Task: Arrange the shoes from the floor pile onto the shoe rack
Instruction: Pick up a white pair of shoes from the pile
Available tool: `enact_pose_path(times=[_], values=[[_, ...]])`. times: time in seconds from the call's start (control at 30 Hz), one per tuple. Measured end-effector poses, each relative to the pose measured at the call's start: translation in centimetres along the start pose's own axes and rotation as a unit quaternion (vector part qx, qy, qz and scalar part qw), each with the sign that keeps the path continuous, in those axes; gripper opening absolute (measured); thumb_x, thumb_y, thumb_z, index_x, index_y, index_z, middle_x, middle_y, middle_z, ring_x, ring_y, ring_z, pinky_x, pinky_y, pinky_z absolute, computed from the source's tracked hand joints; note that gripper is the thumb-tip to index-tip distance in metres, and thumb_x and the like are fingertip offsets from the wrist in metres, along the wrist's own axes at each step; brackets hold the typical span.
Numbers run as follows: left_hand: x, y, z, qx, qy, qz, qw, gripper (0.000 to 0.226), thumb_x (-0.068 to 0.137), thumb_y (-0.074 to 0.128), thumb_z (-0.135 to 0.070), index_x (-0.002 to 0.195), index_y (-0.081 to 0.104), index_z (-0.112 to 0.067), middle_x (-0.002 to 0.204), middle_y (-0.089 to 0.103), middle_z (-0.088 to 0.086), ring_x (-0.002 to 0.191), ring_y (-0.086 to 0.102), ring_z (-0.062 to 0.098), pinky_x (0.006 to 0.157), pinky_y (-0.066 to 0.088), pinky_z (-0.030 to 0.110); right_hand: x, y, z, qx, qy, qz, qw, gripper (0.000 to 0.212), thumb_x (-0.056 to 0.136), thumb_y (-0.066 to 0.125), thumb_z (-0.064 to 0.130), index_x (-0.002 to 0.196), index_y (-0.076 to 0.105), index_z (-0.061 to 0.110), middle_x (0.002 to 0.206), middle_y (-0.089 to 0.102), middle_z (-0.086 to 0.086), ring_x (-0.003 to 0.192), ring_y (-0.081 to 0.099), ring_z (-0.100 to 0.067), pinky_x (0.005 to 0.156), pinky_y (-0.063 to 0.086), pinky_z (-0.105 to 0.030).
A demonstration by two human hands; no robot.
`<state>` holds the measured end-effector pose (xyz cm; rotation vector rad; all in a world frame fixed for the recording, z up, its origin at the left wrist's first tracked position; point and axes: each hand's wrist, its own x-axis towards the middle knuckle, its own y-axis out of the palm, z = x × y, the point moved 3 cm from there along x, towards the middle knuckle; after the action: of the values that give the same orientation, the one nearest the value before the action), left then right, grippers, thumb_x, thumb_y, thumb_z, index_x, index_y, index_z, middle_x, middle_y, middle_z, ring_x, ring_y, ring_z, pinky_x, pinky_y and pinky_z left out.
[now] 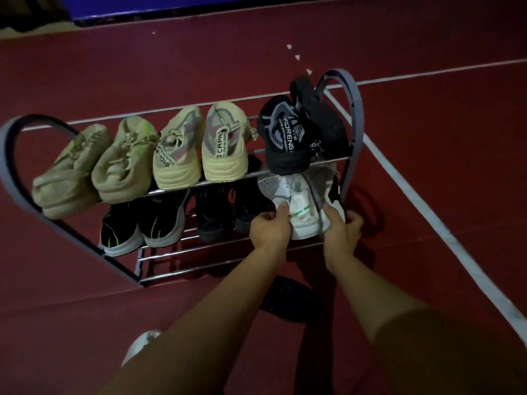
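Reading from the left, the shoe rack (17,155) carries on its upper tier two pale olive sneakers (94,166), then a beige pair printed with lettering (199,143), then a black patterned pair (296,132) at the right end, one of them tipped on its side against the frame. On the lower tier stand black sneakers with green stripes (139,223), a dark pair (225,209) hard to make out in shadow, and, at the right end, a white pair with green marks (296,203). The left hand (271,226) grips the heel of the nearer white shoe; the right hand (342,220) curls round the heel of its partner beside the rack's right upright, though how firmly cannot be told. Both shoes appear to sit on the bars, so this placement looks nearly finished. Remaining on the red floor (85,323) near the person are a dark shoe (288,297) and a white shoe (142,343), partly hidden; whether either belongs to the pile or is on the person's foot cannot be told.
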<state>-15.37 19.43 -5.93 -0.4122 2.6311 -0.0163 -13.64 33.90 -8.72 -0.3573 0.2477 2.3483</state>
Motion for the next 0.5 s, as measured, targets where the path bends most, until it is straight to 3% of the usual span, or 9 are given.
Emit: enact_pose_path(times=[0.03, 0.1, 0.17, 0.23, 0.33, 0.43, 0.5], values=[[0.1, -0.2, 0.5, -0.012, -0.008, 0.015, 1.0, 0.042, 0.091, 0.071, -0.048, 0.082, 0.068, -0.007, 0.068, 0.063, 0.003, 0.068, 0.061, 0.021, 0.075, 0.052, 0.035, -0.4, 0.1, -1.1, 0.05, 0.062, 0.025, 0.997, 0.08, 0.067, 0.081, 0.05, 0.135, 0.053, 0.021, 0.13, 0.06, -0.001, 0.11, 0.063, -0.023, 0.097, 0.052, -0.043], [-0.1, -0.3, 1.3, -0.047, -0.04, 0.064, 0.996, 0.038, 0.093, 0.068, -0.047, 0.086, 0.072, -0.01, 0.076, 0.072, 0.006, 0.079, 0.071, 0.027, 0.085, 0.06, 0.041, -0.5, 0.6, -2.5, 0.086, 0.098, 0.055, 0.99, 0.084, 0.058, 0.082, 0.063, 0.13, 0.06, 0.027, 0.124, 0.068, 0.001, 0.108, 0.068, -0.024, 0.097, 0.054, -0.049], [-0.7, 0.0, 1.2, -0.07, -0.064, 0.101, 0.99, 0.031, 0.099, 0.063, -0.038, 0.088, 0.072, -0.011, 0.089, 0.077, 0.012, 0.087, 0.076, 0.032, 0.087, 0.062, 0.05, -0.8, 0.7, -2.1, 0.059, 0.072, 0.03, 0.995, 0.079, 0.062, 0.077, 0.066, 0.128, 0.064, 0.023, 0.121, 0.069, 0.002, 0.108, 0.067, -0.021, 0.099, 0.053, -0.046], [-0.9, 0.7, 0.3, -0.065, -0.054, 0.112, 0.99, 0.027, 0.102, 0.06, -0.031, 0.089, 0.07, -0.01, 0.099, 0.077, 0.016, 0.087, 0.075, 0.03, 0.081, 0.064, 0.048, -0.3, 0.4, -1.2, 0.01, 0.02, -0.02, 1.0, 0.072, 0.072, 0.071, 0.062, 0.127, 0.061, 0.015, 0.119, 0.066, 0.001, 0.105, 0.064, -0.02, 0.097, 0.052, -0.041], [-0.2, 1.8, -0.9, -0.059, -0.053, 0.096, 0.992, 0.03, 0.1, 0.062, -0.033, 0.086, 0.067, -0.007, 0.105, 0.075, 0.02, 0.092, 0.074, 0.034, 0.078, 0.064, 0.045, 0.6, 0.4, 0.2, -0.003, -0.031, -0.018, 0.999, 0.078, 0.065, 0.073, 0.063, 0.122, 0.057, 0.014, 0.119, 0.065, -0.003, 0.104, 0.065, -0.022, 0.094, 0.054, -0.044], [0.1, 2.7, -0.9, -0.05, -0.103, 0.057, 0.992, 0.042, 0.095, 0.066, -0.042, 0.113, 0.067, -0.003, 0.119, 0.071, 0.022, 0.1, 0.072, 0.038, 0.09, 0.061, 0.052, 2.2, 1.0, 0.9, -0.021, 0.053, 0.027, 0.998, 0.096, 0.052, 0.077, 0.066, 0.124, 0.059, 0.006, 0.117, 0.069, -0.012, 0.101, 0.07, -0.033, 0.074, 0.055, -0.035], [-0.5, 3.1, -0.5, -0.066, -0.146, 0.079, 0.984, 0.052, 0.093, 0.065, -0.047, 0.125, 0.065, -0.007, 0.114, 0.072, 0.018, 0.09, 0.074, 0.034, 0.081, 0.064, 0.047, 3.3, 0.8, 1.4, -0.028, 0.109, 0.054, 0.992, 0.09, 0.053, 0.081, 0.06, 0.121, 0.064, 0.004, 0.11, 0.072, -0.012, 0.092, 0.072, -0.032, 0.066, 0.053, -0.031]])
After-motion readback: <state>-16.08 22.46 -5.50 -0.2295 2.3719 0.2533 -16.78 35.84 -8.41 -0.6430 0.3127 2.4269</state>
